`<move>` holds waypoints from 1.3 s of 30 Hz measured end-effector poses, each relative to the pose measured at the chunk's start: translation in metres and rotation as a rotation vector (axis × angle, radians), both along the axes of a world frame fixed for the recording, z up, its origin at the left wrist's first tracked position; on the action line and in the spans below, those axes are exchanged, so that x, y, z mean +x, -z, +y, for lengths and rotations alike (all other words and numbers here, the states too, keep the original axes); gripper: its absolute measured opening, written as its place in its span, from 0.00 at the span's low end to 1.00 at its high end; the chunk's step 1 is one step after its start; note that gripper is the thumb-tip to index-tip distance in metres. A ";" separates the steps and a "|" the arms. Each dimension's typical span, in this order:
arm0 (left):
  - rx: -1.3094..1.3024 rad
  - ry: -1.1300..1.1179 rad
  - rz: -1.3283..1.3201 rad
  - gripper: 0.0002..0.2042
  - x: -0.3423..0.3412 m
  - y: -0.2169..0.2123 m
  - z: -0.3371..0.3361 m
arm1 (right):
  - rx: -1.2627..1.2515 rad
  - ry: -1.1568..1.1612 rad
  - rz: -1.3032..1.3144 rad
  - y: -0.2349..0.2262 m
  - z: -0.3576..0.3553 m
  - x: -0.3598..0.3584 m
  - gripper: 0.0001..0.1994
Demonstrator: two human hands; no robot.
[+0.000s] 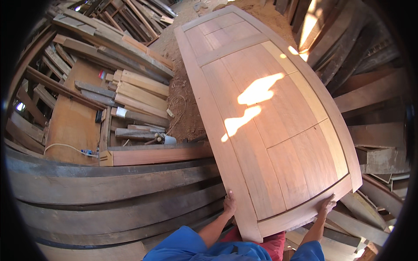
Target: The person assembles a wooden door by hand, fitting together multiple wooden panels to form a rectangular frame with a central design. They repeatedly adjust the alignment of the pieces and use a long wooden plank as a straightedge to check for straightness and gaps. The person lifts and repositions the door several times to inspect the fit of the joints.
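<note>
1. One wooden panelled door [265, 113] lies over stacked timber, its long axis running away from the person, near end at the hands.
2. The left hand [229, 203] grips the door's left edge, fingers curled around it.
3. The right hand [327, 204] clasps the near bottom rail, fingers wrapped under.
4. Many loose planks [139, 89] lie to the left.

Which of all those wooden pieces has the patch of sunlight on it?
The big panelled door held at its near end by both hands, left and right. The stacked planks to its left lie in shade.
</note>
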State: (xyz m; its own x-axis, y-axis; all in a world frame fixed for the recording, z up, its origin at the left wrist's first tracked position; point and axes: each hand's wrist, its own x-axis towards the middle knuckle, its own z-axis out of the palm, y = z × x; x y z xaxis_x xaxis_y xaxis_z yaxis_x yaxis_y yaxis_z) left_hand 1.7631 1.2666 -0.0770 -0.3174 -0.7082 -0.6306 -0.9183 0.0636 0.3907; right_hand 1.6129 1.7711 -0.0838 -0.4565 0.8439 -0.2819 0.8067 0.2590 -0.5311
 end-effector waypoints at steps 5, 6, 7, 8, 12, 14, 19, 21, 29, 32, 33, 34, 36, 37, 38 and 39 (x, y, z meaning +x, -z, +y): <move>0.085 -0.009 -0.062 0.46 -0.011 -0.027 -0.004 | -0.049 -0.037 -0.001 0.018 0.012 0.004 0.40; 0.040 -0.020 -0.070 0.47 -0.012 -0.026 -0.004 | -0.064 -0.066 0.050 0.019 0.011 0.005 0.38; 0.018 -0.021 -0.055 0.47 -0.014 -0.025 -0.004 | -0.043 -0.055 0.112 0.020 0.006 0.003 0.35; -0.001 -0.026 -0.048 0.47 -0.014 -0.029 -0.001 | -0.054 -0.034 0.070 0.015 0.000 0.000 0.35; -0.020 -0.031 -0.070 0.47 -0.025 -0.044 0.009 | -0.067 -0.022 0.059 0.013 0.006 0.005 0.34; -0.019 -0.016 -0.037 0.47 -0.026 -0.047 0.008 | -0.091 -0.019 0.082 0.010 0.006 0.005 0.35; -0.086 -0.002 -0.082 0.48 -0.022 -0.041 0.007 | -0.107 0.017 0.101 -0.004 -0.006 0.001 0.34; -0.117 -0.007 -0.097 0.49 -0.023 -0.039 0.010 | -0.145 0.016 0.090 -0.009 -0.001 0.003 0.32; -0.157 0.023 -0.164 0.51 -0.025 -0.039 0.011 | -0.161 0.101 0.048 -0.029 -0.009 0.003 0.28; -0.155 0.031 -0.183 0.51 -0.033 -0.060 0.024 | -0.174 0.127 0.007 -0.035 -0.011 0.001 0.27; -0.137 0.043 -0.172 0.51 -0.030 -0.054 0.019 | -0.169 0.128 -0.001 -0.039 -0.017 0.001 0.28; -0.119 0.054 -0.162 0.51 -0.028 -0.048 0.013 | -0.172 0.119 0.009 -0.044 -0.018 -0.002 0.28; -0.095 0.058 -0.142 0.51 -0.023 -0.043 0.007 | -0.166 0.103 0.031 -0.046 -0.016 -0.001 0.28; -0.086 0.047 -0.128 0.51 -0.024 -0.042 0.009 | -0.151 0.107 0.040 -0.046 -0.015 0.001 0.28; -0.075 0.039 -0.113 0.51 -0.024 -0.043 0.011 | -0.151 0.109 0.050 -0.044 -0.013 0.003 0.27; -0.037 0.041 -0.073 0.50 -0.016 -0.032 -0.003 | -0.160 0.108 0.065 -0.048 -0.019 0.001 0.27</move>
